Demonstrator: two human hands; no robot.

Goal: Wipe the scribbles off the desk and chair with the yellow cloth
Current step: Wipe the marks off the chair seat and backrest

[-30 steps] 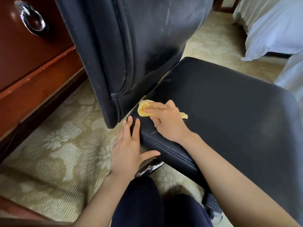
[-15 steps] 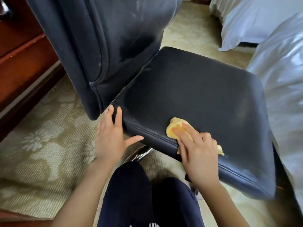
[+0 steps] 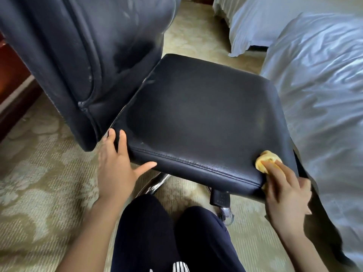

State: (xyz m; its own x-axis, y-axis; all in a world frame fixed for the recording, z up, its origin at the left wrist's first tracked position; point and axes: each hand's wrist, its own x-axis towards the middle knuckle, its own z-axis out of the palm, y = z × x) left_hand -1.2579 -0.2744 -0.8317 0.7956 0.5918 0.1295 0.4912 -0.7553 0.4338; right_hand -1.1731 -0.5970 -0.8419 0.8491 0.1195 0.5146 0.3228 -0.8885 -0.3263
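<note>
left hand (image 3: 115, 165) flat on chair seat (image 3: 196, 118) edge | right hand (image 3: 284, 193) seemingly flat, pressing yellow cloth (image 3: 265, 160)

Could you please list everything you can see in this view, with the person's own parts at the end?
chair seat: one, black leather, centre
chair backrest: one, black leather with pale scuffs, upper left, behind the seat
yellow cloth: one, yellow, on the seat's near right corner, under the right hand
chair base: one, chrome, partly visible below the seat
carpet: one, beige with a pattern, on the floor
wooden furniture: one, reddish brown, far left edge
near bed: one, pale bedding, right
far bed: one, pale bedding, upper right
legs: two, dark trousers, bottom centre
left hand: one, fingers straight, rests on the seat's near left corner
right hand: one, presses the cloth
</note>
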